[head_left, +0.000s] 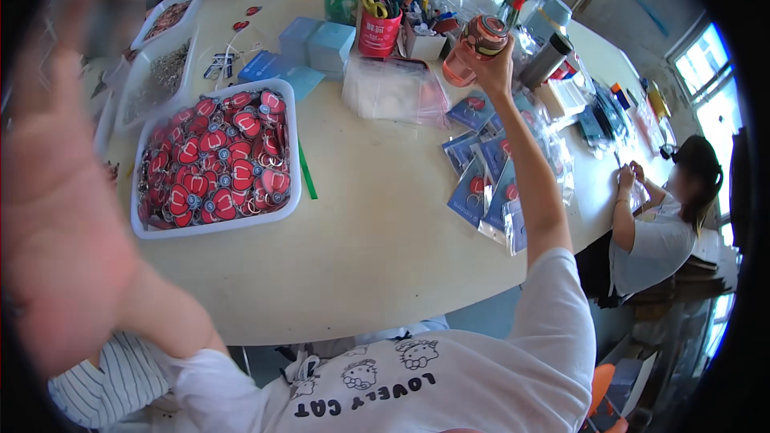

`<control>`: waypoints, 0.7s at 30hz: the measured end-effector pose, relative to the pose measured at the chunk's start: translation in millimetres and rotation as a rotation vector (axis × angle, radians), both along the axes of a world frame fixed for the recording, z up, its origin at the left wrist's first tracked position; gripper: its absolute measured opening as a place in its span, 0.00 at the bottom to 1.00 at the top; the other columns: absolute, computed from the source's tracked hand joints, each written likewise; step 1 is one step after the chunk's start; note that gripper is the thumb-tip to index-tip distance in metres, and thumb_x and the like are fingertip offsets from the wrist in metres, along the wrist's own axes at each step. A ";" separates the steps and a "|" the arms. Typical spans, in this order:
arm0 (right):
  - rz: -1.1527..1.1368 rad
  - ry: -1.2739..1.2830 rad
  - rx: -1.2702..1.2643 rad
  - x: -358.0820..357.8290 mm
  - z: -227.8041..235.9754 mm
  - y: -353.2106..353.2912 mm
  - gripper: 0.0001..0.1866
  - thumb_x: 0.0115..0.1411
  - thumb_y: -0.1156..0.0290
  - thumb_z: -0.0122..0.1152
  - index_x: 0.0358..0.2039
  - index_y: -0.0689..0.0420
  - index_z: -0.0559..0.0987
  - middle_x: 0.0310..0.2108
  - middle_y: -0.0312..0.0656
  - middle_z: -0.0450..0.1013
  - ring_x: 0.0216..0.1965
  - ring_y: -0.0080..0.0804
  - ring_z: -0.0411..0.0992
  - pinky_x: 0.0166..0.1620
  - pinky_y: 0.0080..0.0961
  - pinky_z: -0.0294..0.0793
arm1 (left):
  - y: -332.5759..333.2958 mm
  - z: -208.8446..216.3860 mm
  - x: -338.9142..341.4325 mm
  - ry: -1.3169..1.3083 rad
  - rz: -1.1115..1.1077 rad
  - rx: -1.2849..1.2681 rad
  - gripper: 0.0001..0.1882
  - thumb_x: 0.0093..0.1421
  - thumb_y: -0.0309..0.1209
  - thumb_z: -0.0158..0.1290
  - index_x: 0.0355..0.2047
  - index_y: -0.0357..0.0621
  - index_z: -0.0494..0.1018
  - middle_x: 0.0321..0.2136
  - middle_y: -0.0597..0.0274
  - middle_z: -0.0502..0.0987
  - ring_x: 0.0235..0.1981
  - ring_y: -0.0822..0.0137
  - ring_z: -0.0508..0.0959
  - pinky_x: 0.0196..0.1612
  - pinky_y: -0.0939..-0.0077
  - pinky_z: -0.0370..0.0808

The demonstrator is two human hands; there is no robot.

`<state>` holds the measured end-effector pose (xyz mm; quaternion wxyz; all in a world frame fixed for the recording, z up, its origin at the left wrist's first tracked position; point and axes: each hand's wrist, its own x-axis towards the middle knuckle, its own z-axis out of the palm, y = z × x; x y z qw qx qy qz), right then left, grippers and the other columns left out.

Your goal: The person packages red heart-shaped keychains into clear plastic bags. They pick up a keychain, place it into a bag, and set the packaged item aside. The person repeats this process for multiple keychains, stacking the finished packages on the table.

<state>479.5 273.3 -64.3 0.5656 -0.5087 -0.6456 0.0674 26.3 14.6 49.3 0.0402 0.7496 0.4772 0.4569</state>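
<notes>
At the far side of the table, my right hand (pixel 495 68) is closed round a pinkish-orange drink bottle (pixel 459 64) with a dark-ringed lid. My left hand (pixel 60 216) is raised very close at the left edge and out of focus, its palm large and its fingers stretched upward; I see no clear object in it. Beside it on the table is a white plastic bin (pixel 216 227) full of red apple-shaped keychains (pixel 241 172) with metal rings. Below my right forearm lie several bagged keychains on blue cards (pixel 473 188).
Stacks of light-blue cards (pixel 330 44), a red cup (pixel 378 34) of scissors and clear plastic bags (pixel 393 92) stand mid-table. White trays (pixel 156 80) of small parts are at the left. A grey tumbler (pixel 547 60) is near the bottle. A co-worker (pixel 662 224) sits at the right.
</notes>
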 end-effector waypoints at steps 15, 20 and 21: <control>-0.053 -0.027 0.079 -23.4 2.8 19.5 0.61 0.43 0.59 0.77 0.66 0.67 0.44 0.60 0.59 0.55 0.62 0.51 0.57 0.64 0.39 0.56 | -21.0 -14.6 -42.4 0.332 0.132 -0.242 0.32 0.58 0.54 0.48 0.52 0.40 0.69 0.56 0.49 0.67 0.62 0.59 0.63 0.63 0.59 0.52; 0.939 0.030 0.416 -4.2 167.9 -178.6 0.40 0.56 0.71 0.65 0.65 0.56 0.54 0.59 0.50 0.59 0.60 0.41 0.61 0.61 0.35 0.62 | -6.3 -23.3 -35.7 0.327 0.070 -0.231 0.31 0.59 0.53 0.48 0.52 0.40 0.68 0.56 0.49 0.67 0.62 0.60 0.64 0.62 0.60 0.53; 1.012 -0.109 0.474 -5.9 195.1 -214.3 0.39 0.56 0.71 0.65 0.65 0.56 0.55 0.59 0.50 0.59 0.60 0.41 0.61 0.61 0.35 0.62 | -3.9 -24.6 -38.0 0.322 0.066 -0.229 0.31 0.59 0.53 0.48 0.52 0.40 0.68 0.56 0.49 0.67 0.62 0.60 0.64 0.62 0.60 0.53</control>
